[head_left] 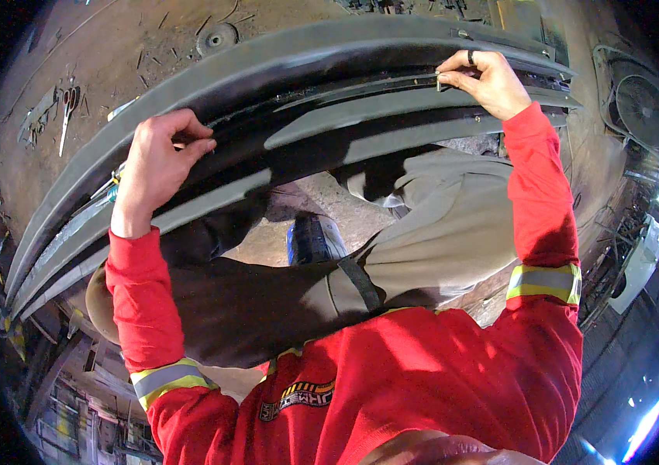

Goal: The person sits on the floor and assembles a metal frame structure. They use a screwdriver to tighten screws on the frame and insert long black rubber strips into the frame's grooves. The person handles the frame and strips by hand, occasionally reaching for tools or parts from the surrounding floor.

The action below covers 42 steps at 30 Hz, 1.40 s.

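Observation:
Across my lap lies a long, curved grey part (360, 128) with raised ribs and dark channels between them. Near its left half, my left hand (157, 159) hovers with thumb and forefinger pinched together; whatever is between them is too small to make out. My right hand (491, 84), a dark ring on one finger, pinches a small metal piece (440, 81) at the dark channel toward the right end. A screwdriver-like tool with a teal handle (112, 191) rests on the part beside my left wrist.
Scissors (71, 99) and a round metal disc (216, 39) lie on the dirty brown surface beyond. A round fan-like grille (643, 108) stands at the right. Between my legs is a blue-and-white container (314, 239). Scrap and metal clutter lines both sides.

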Each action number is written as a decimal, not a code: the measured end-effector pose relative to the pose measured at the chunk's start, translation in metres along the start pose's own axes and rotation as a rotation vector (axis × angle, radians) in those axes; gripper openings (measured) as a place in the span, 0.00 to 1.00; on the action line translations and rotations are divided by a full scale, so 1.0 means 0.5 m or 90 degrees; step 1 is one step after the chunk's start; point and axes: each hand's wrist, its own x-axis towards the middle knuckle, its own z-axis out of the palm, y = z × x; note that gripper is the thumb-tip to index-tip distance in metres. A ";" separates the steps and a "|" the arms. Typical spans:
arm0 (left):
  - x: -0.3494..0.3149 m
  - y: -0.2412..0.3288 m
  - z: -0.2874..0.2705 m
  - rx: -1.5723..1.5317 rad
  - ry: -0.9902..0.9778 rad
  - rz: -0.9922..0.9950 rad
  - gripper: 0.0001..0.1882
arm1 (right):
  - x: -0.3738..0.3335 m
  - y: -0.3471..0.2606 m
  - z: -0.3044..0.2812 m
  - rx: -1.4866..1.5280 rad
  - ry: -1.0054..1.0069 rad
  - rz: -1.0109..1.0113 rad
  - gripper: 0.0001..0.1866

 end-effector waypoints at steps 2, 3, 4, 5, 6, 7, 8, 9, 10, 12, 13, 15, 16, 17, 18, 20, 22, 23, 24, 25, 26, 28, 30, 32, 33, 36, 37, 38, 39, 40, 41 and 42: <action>0.001 0.002 0.003 -0.004 0.004 0.004 0.06 | 0.000 -0.011 -0.012 -0.051 -0.016 -0.004 0.07; 0.001 0.004 0.003 -0.003 0.005 0.007 0.06 | 0.000 -0.016 -0.015 -0.077 -0.024 -0.006 0.06; 0.001 0.004 0.002 -0.002 0.006 0.009 0.06 | 0.000 -0.017 -0.014 -0.077 -0.031 -0.012 0.06; 0.000 0.004 0.001 0.003 0.005 0.011 0.06 | -0.001 -0.018 -0.013 -0.077 -0.037 -0.018 0.07; 0.000 0.004 0.001 0.008 0.004 0.013 0.06 | -0.002 -0.020 -0.012 -0.077 -0.044 -0.024 0.07; -0.001 0.004 0.000 0.012 0.003 0.015 0.06 | -0.003 -0.023 -0.010 -0.064 -0.052 -0.003 0.07; -0.001 0.004 -0.001 0.023 0.003 0.011 0.06 | -0.005 -0.026 -0.008 -0.052 -0.060 0.018 0.07; 0.000 0.004 -0.001 0.034 0.002 0.006 0.07 | -0.006 -0.028 -0.006 -0.039 -0.069 0.039 0.07; 0.000 0.004 -0.002 0.044 0.001 0.002 0.07 | -0.006 -0.028 -0.006 -0.033 -0.069 0.042 0.07; 0.001 0.002 -0.005 0.047 -0.003 0.008 0.07 | -0.006 -0.029 -0.006 -0.023 -0.069 0.049 0.07; 0.003 0.001 -0.005 0.049 -0.005 0.011 0.07 | -0.005 -0.027 -0.006 -0.025 -0.076 0.044 0.07; 0.005 0.002 -0.003 0.041 -0.007 0.006 0.07 | -0.001 -0.021 -0.008 -0.029 -0.087 0.035 0.07; 0.006 0.002 -0.002 0.037 -0.009 0.003 0.07 | 0.000 -0.022 -0.008 -0.033 -0.085 0.036 0.07; 0.006 0.001 -0.002 0.034 -0.003 0.013 0.07 | 0.001 -0.024 -0.007 -0.037 -0.085 0.036 0.07; 0.005 0.000 -0.002 0.030 0.003 0.023 0.07 | 0.002 -0.026 -0.007 -0.040 -0.085 0.036 0.07; 0.000 -0.004 -0.003 0.043 0.009 0.035 0.08 | 0.006 -0.032 -0.004 -0.026 -0.083 0.038 0.07; -0.001 -0.008 -0.004 0.075 0.010 0.037 0.08 | 0.006 -0.036 -0.007 -0.046 -0.078 0.028 0.07; 0.000 -0.011 -0.005 0.066 0.015 0.069 0.08 | 0.004 -0.032 -0.011 -0.063 -0.075 0.009 0.07; 0.003 -0.014 -0.007 0.063 0.019 0.097 0.08 | 0.004 -0.027 -0.008 -0.074 -0.072 -0.015 0.07; 0.006 -0.008 -0.015 0.092 -0.025 0.053 0.08 | 0.002 -0.019 -0.005 -0.062 -0.063 -0.036 0.07; 0.007 -0.011 -0.018 0.087 -0.030 0.075 0.09 | -0.002 -0.013 0.000 -0.049 -0.052 -0.055 0.07; 0.004 -0.021 -0.016 0.053 -0.044 0.017 0.09 | -0.004 -0.032 0.002 -0.051 -0.054 0.010 0.07; 0.005 -0.025 -0.010 0.023 -0.030 0.066 0.10 | -0.005 -0.043 -0.002 -0.085 -0.046 0.025 0.07; 0.000 -0.031 -0.006 0.028 -0.022 0.065 0.10 | 0.000 -0.033 0.004 -0.047 -0.056 0.033 0.07; 0.000 -0.032 -0.004 0.029 -0.019 0.069 0.10 | 0.001 -0.034 0.002 -0.043 -0.064 0.041 0.07; -0.002 -0.029 -0.007 0.063 -0.020 0.076 0.10 | -0.001 -0.046 0.000 -0.066 -0.073 0.039 0.07; -0.001 -0.027 -0.010 0.051 -0.025 0.071 0.10 | -0.001 -0.050 -0.001 -0.079 -0.074 0.034 0.07; -0.001 -0.024 -0.013 0.039 -0.030 0.065 0.09 | -0.001 -0.050 -0.003 -0.083 -0.075 0.032 0.07; -0.001 -0.023 -0.014 0.027 -0.035 0.059 0.09 | -0.002 -0.050 -0.004 -0.086 -0.076 0.030 0.07; -0.002 -0.022 -0.014 0.044 -0.032 0.066 0.09 | -0.002 -0.049 -0.004 -0.089 -0.077 0.027 0.07; -0.001 -0.021 -0.014 0.061 -0.027 0.074 0.09 | -0.002 -0.049 -0.004 -0.083 -0.081 0.028 0.07; -0.002 -0.020 -0.014 0.078 -0.023 0.082 0.08 | -0.001 -0.049 -0.004 -0.077 -0.085 0.028 0.07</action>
